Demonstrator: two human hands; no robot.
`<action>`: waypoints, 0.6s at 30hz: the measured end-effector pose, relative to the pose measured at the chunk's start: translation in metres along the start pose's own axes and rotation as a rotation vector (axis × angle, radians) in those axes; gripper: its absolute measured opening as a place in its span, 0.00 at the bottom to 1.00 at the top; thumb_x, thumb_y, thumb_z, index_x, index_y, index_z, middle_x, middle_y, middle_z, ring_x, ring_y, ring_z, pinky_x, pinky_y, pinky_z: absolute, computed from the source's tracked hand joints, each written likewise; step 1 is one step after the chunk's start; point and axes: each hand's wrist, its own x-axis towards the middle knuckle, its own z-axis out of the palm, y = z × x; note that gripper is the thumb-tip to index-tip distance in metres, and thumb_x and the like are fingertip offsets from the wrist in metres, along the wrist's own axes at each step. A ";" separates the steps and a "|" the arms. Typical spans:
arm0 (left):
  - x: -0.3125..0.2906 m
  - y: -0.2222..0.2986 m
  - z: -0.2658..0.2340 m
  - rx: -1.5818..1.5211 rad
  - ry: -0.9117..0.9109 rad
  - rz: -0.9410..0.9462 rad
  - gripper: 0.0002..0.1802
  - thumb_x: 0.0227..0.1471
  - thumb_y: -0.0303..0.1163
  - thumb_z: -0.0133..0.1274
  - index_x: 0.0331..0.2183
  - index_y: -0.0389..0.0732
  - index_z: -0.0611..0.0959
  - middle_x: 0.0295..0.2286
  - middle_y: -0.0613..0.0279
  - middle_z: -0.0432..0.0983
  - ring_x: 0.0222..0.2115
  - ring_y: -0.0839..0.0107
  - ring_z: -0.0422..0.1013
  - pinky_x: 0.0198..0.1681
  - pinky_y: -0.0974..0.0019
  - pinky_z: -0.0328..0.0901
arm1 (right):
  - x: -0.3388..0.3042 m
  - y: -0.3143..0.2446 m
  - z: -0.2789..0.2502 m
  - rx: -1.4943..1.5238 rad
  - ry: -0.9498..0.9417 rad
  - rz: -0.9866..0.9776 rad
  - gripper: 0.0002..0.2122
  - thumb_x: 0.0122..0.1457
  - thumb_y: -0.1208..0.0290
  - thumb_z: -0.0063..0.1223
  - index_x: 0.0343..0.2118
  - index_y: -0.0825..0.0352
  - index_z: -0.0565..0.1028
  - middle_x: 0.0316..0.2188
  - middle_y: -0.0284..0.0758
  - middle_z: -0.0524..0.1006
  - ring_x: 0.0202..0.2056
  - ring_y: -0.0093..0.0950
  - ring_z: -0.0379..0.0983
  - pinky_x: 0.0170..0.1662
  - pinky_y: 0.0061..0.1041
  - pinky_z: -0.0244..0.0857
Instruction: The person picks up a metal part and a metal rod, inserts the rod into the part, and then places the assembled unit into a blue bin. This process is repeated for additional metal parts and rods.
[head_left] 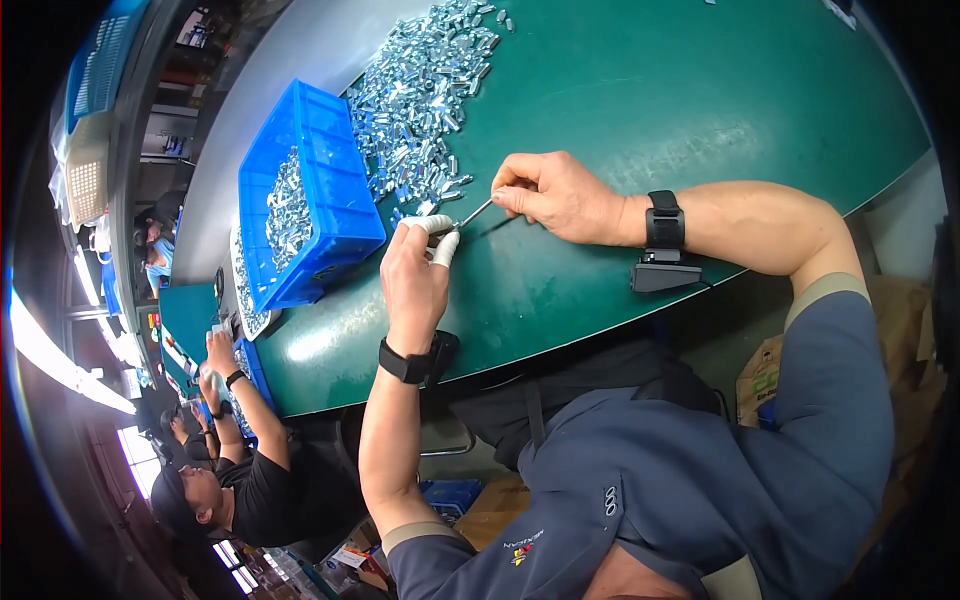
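Note:
A thin metal rod (477,213) is pinched between the thumb and fingers of my right hand (565,200), slanting down toward my left. Its lower end meets the fingertips of my left hand (415,280), which wear white finger covers (443,248). Those fingertips are closed around a small shiny metal part (457,227), mostly hidden by them. Just beyond my left hand, a heap of small silvery metal parts (415,100) spreads over the green tabletop (640,110). A black strap with a device sits on each wrist.
A blue plastic bin (340,180) holding more metal parts stands left of my hands, beside a white tray (245,290) of parts. Farther left, a co-worker in black (290,480) works at the same bench. The table's near edge curves below my forearms.

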 end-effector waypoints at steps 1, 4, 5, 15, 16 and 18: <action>-0.001 0.004 -0.001 -0.029 0.016 0.009 0.10 0.50 0.23 0.64 0.37 0.38 0.84 0.32 0.58 0.78 0.29 0.64 0.75 0.34 0.64 0.71 | 0.000 0.000 -0.001 0.001 0.006 0.003 0.10 0.65 0.67 0.54 0.33 0.69 0.77 0.23 0.31 0.79 0.25 0.19 0.72 0.30 0.24 0.67; -0.006 0.013 -0.004 -0.082 0.058 0.017 0.09 0.51 0.23 0.64 0.37 0.37 0.84 0.32 0.59 0.78 0.27 0.67 0.75 0.32 0.67 0.70 | 0.002 0.000 -0.001 0.034 -0.006 0.063 0.10 0.65 0.66 0.54 0.34 0.69 0.78 0.24 0.31 0.80 0.25 0.20 0.73 0.30 0.24 0.67; -0.007 0.012 -0.003 -0.092 0.058 0.012 0.09 0.51 0.23 0.64 0.37 0.37 0.84 0.32 0.59 0.78 0.27 0.67 0.75 0.32 0.67 0.70 | 0.001 0.000 -0.001 0.035 -0.008 0.063 0.10 0.65 0.66 0.54 0.34 0.69 0.78 0.24 0.31 0.80 0.25 0.20 0.73 0.30 0.24 0.67; -0.014 0.022 0.001 -0.137 0.098 0.105 0.10 0.50 0.22 0.64 0.37 0.36 0.83 0.33 0.58 0.78 0.30 0.66 0.77 0.33 0.66 0.71 | -0.002 -0.006 -0.001 -0.049 -0.146 0.045 0.16 0.68 0.61 0.53 0.28 0.68 0.78 0.19 0.28 0.77 0.21 0.16 0.71 0.25 0.20 0.65; -0.015 0.022 0.002 -0.134 0.100 0.105 0.10 0.50 0.22 0.64 0.37 0.36 0.83 0.33 0.58 0.78 0.30 0.66 0.77 0.33 0.66 0.71 | -0.002 -0.007 -0.001 -0.058 -0.160 0.050 0.17 0.68 0.60 0.53 0.26 0.68 0.78 0.17 0.28 0.77 0.20 0.17 0.71 0.24 0.20 0.65; -0.019 0.021 0.005 -0.147 0.088 0.100 0.10 0.49 0.21 0.64 0.36 0.36 0.83 0.32 0.58 0.78 0.30 0.64 0.77 0.33 0.65 0.71 | -0.003 -0.009 -0.003 -0.101 -0.189 0.046 0.18 0.68 0.59 0.53 0.25 0.68 0.78 0.17 0.29 0.76 0.20 0.17 0.71 0.24 0.21 0.65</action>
